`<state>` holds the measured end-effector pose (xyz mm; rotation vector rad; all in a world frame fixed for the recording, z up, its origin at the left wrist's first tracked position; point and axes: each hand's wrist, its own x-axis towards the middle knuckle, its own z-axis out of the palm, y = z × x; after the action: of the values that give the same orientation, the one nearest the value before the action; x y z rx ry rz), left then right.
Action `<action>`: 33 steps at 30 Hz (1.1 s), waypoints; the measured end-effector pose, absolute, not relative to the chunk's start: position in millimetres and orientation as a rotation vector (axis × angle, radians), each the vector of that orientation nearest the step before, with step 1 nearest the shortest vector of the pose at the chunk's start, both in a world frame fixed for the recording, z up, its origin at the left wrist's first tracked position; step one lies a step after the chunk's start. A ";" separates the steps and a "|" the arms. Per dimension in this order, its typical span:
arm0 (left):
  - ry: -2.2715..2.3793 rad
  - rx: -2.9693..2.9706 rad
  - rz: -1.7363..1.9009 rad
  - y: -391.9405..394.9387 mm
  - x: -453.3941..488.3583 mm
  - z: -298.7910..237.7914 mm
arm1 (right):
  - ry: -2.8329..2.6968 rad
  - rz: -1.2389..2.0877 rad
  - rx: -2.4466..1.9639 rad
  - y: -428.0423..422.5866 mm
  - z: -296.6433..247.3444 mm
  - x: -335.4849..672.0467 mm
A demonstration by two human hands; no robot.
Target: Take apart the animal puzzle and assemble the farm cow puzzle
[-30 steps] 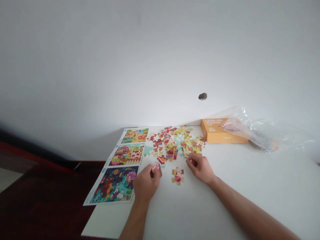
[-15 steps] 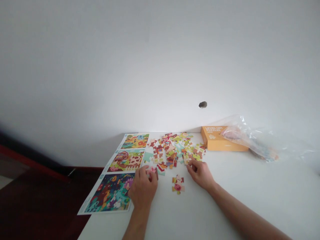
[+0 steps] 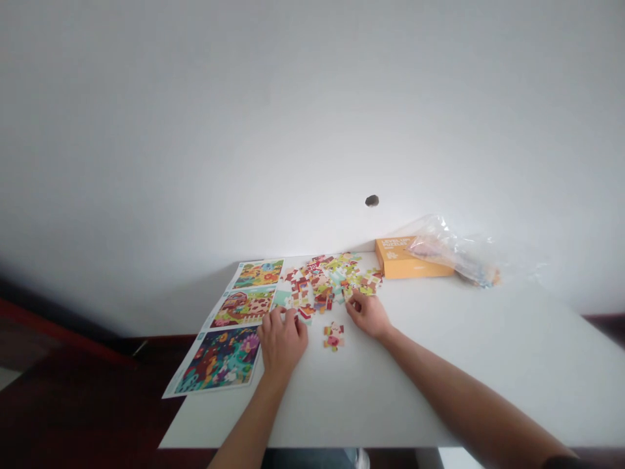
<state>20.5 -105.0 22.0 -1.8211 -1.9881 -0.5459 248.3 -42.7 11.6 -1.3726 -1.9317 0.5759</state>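
Observation:
My left hand (image 3: 283, 340) rests palm down beside the picture sheet, fingers bent and close together at the near edge of the loose puzzle pieces (image 3: 319, 286). What lies under its fingertips is hidden. My right hand (image 3: 370, 314) pinches a puzzle piece (image 3: 347, 294) at the right front of the heap, thumb and forefinger together. Between the hands, nearer to me, a small joined part of the puzzle (image 3: 334, 337) shows a pink snout and a closed eye. The sheet (image 3: 201, 348) carries three printed pictures: jungle animals, a farm and a dark night scene.
An orange puzzle box (image 3: 415, 268) stands at the back right against the wall (image 3: 312, 130). A clear plastic bag (image 3: 454, 244) lies over it and onto the white table (image 3: 439, 339). The sheet overhangs the table's left edge. The wall has a hole (image 3: 372, 200).
The view has shifted, so everything sits further left and more of the table's front shows. A pink piece seen by my left fingers is now covered. My right hand stays at the heap.

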 end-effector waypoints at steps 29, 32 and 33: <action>-1.720 -2.186 -0.669 -66.7 13.0 12.7 | -2.313 0.846 -0.901 -48.5 17.8 318.0; -1.650 -2.267 -0.690 -64.6 10.4 11.7 | -2.305 0.807 -0.940 -47.3 18.1 313.1; -1.639 -2.276 -0.700 -65.0 9.4 11.6 | -2.300 0.795 -0.952 -46.9 18.2 311.4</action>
<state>9.4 -65.0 11.6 -2.2762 -1.6387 -0.7004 311.4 -46.9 18.2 -0.9525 -2.3003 0.7946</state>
